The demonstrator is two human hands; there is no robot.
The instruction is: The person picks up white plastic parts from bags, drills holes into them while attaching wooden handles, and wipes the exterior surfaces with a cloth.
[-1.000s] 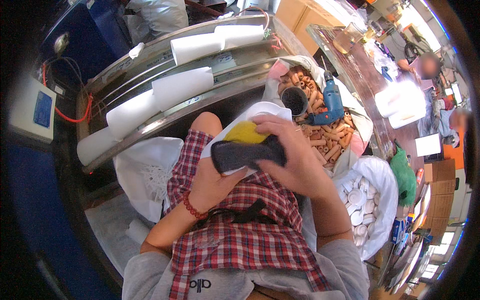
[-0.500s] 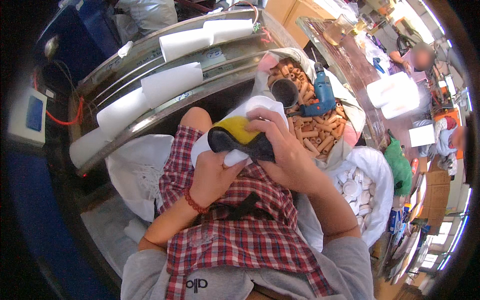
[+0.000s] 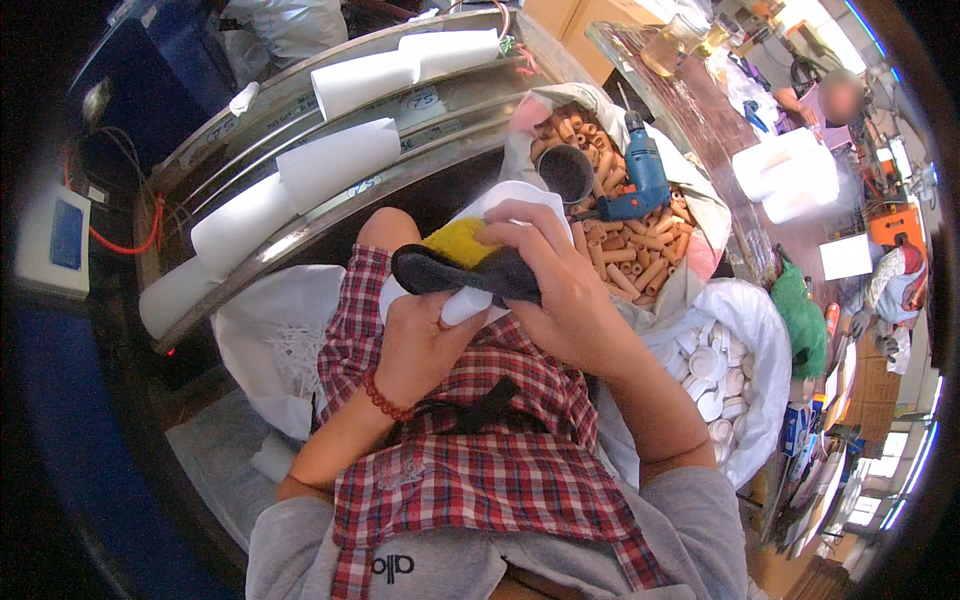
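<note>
Over my lap, my right hand [image 3: 560,285] curls its fingers around a soft pad [image 3: 455,243], yellow on one face and black on the other. Beneath it my left hand [image 3: 425,345] is closed with the thumb against a white rounded piece [image 3: 467,304] that looks like the end of a tube or roll. The pad hides how that end joins the larger white surface [image 3: 528,194] showing beyond my right fingers. Part of the pad's black side [image 3: 435,270] bends over the white piece. Both sets of fingertips are partly hidden.
Right of my hands, a sack holds tan tubes [image 3: 640,250], a dark round cup [image 3: 566,172] and a blue drill [image 3: 645,165]. Below it stands a bag of white round parts [image 3: 712,375]. White rolls [image 3: 340,155] line the metal trough ahead. A person [image 3: 835,100] sits beyond the table.
The pad has tipped flatter and its black edge has shifted left, showing less yellow. My right hand has turned slightly with it; the left stays nearly in place.
</note>
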